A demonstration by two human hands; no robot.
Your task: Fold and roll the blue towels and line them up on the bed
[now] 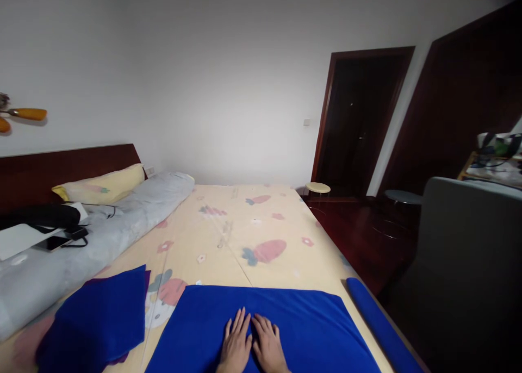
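Observation:
A blue cloth (310, 318) lies spread out on the bed at the bottom middle, with faint creases on its right side. Both my hands rest palm down on it, side by side. My left hand (236, 340) has its fingers stretched forward and a little apart. Close beside it, my right hand (267, 340) lies flat with fingers extended, the two thumbs near each other. Neither hand holds anything. The cloth's near edge is cut off by the frame.
Left of the cloth lies a stack of blue and purple cloths (101, 318). A rolled blue cloth (379, 324) runs along the right edge of the patterned bed (228, 231). A grey quilt (138, 221), pillow (106, 184) and phone (55, 243) are at left; a grey chair back (460, 242) is at right.

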